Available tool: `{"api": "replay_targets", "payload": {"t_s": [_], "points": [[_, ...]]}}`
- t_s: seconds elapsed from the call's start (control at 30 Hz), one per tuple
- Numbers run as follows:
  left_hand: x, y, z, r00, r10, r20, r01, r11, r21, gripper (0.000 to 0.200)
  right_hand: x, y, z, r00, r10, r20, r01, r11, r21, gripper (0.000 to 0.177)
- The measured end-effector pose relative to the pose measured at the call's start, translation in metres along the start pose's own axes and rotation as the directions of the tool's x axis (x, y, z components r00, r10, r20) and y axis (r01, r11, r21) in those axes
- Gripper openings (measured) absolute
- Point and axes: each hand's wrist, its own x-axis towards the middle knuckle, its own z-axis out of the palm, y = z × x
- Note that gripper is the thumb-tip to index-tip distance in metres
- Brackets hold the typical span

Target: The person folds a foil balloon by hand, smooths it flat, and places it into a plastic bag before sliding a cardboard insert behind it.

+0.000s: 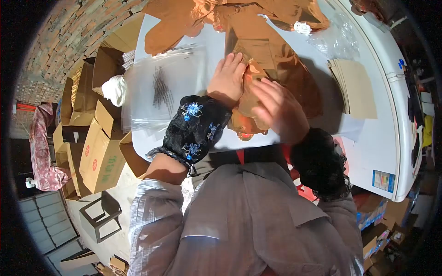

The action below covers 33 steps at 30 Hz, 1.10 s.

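Foil [276, 64] lies mid-table [368, 138]: thin, light, slippery, easily creased; best taken by an edge. Left hand [226, 79] presses it flat, holding nothing. Right hand [280, 110] is blurred, fingers apparently spread over the foil.

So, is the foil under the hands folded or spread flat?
Folded: the foil shows straight creases and overlapping layers where the left hand presses flat on it. The right hand is blurred.

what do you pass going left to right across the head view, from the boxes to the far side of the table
cardboard boxes → white bundle → clear plastic sleeves → left hand → right hand → stack of brown card sheets
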Motion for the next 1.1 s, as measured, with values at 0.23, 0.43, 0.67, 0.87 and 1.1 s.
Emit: {"api": "replay_targets", "payload": {"t_s": [0.23,0.43,0.67,0.87,1.1], "points": [[0.001,0.000,-0.003,1.000,-0.006,0.016,0.007,1.000,-0.014,0.039,-0.027,0.011,0.023,0.983,0.023,0.181,-0.026,0.999,0.018,0.071],[0.003,0.003,-0.009,1.000,-0.006,0.031,0.006,1.000,-0.005,0.040,-0.019,0.010,0.030,0.996,0.011,0.084,-0.012,1.000,0.011,0.076],[0.004,0.004,-0.012,0.997,-0.030,0.066,0.031,0.999,-0.015,0.037,-0.022,0.011,0.048,0.992,0.092,0.090,-0.094,0.995,0.018,0.078],[0.028,-0.015,-0.009,0.989,-0.062,0.133,0.056,0.997,0.045,0.046,-0.024,0.011,0.048,0.991,0.086,0.100,-0.085,0.996,-0.019,0.081],[0.057,-0.037,0.011,0.962,-0.202,0.183,0.156,0.959,0.239,0.061,-0.023,0.011,0.047,0.984,0.100,0.149,-0.092,0.994,-0.057,0.083]]}}
